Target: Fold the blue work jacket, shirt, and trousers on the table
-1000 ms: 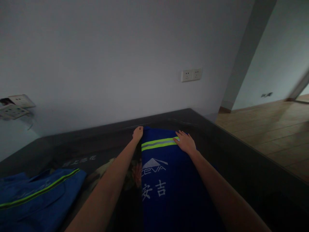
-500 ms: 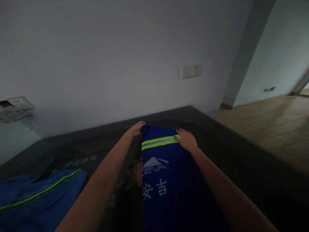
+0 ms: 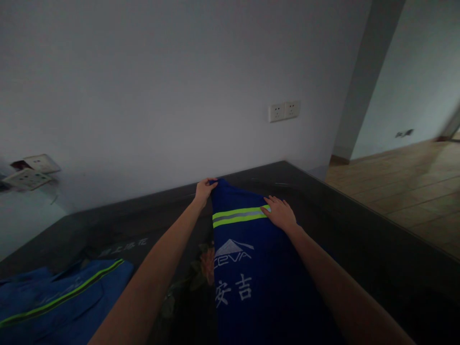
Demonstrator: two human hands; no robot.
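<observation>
A dark blue work garment [image 3: 247,249] with a yellow-and-silver reflective stripe and white printing lies folded lengthwise on the dark table [image 3: 168,211]. Its far left corner is pinched between the thumb and fingers of my left hand [image 3: 204,188], which draws that corner up a little. Flat on the cloth at the right end of the stripe rests my right hand [image 3: 281,212], fingers stretched out. The garment's near end runs into deep shadow and cannot be made out.
A second blue garment [image 3: 79,292] with a yellow stripe lies on the table at the left. Wall sockets [image 3: 283,111] sit above the table's back edge, and loose socket plates [image 3: 34,172] hang at the far left. Tiled floor [image 3: 402,182] extends beyond the right edge.
My left hand has lifted the garment's far left corner slightly, so the top edge now slopes down to the right. My right hand stays by the stripe. The view has shifted slightly.
</observation>
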